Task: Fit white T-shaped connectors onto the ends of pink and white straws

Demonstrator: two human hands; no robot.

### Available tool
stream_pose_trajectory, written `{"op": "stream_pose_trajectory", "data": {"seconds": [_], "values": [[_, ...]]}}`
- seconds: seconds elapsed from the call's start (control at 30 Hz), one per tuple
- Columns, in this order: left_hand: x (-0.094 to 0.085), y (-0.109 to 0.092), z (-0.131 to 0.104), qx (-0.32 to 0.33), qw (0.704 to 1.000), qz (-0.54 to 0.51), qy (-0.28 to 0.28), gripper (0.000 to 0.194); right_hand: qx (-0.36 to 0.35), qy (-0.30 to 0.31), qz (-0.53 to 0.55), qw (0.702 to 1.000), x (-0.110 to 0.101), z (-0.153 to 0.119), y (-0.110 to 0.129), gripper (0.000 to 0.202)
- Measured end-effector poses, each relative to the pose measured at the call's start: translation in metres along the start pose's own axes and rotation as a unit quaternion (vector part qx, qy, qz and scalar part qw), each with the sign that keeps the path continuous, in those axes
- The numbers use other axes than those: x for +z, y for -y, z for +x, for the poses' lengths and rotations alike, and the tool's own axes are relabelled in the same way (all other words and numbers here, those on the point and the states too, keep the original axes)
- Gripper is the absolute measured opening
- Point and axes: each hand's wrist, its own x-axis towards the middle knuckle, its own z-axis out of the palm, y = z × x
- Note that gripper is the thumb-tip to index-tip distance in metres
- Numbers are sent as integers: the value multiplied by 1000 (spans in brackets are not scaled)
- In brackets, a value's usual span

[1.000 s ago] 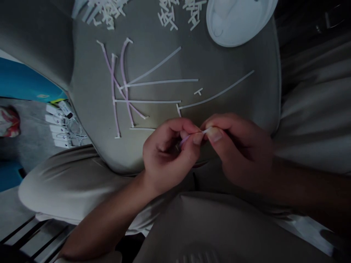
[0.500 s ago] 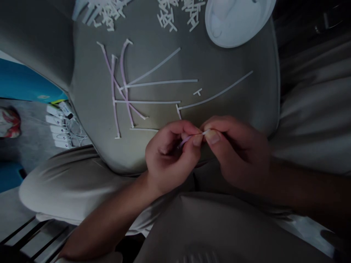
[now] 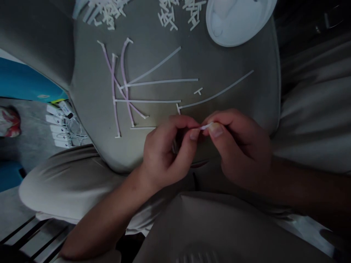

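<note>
My left hand (image 3: pixel 170 153) pinches a thin pinkish tube (image 3: pixel 203 128) between thumb and forefinger. Facing it, my right hand (image 3: pixel 240 146) has its thumb and forefinger closed on a small white piece (image 3: pixel 210 124) at the tube's end; most of that piece is hidden by the fingers. Just beyond the hands, a white T connector (image 3: pixel 178 107) joins a long clear tube (image 3: pixel 219 95). A loose T connector (image 3: pixel 198 91) lies above that tube. Further left on the grey seat are joined pink and clear tubes (image 3: pixel 113 82), some of them crossing.
Piles of white connectors (image 3: pixel 167 14) lie at the seat's far side, beside a white bowl (image 3: pixel 238 25). The grey seat (image 3: pixel 153 153) extends under the hands. White power adapters with cables (image 3: pixel 61 126) rest on the floor at left, near a blue box (image 3: pixel 24 82).
Both hands have risen slightly. The left fingertips have shifted back from the right ones, and more of the pale joint shows between them. The tubes on the seat lie as before.
</note>
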Motion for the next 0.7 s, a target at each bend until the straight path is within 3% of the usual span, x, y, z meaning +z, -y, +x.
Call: {"op": "stream_pose_trajectory", "data": {"seconds": [0.23,0.7], "values": [[8,-1,-6,-53,997,-46,-42,10,-29,1,3,1000,1,1,-2,18],[4,1,-8,-4,999,24,-36,5,-44,19,-1,999,-1,5,-2,19]]}}
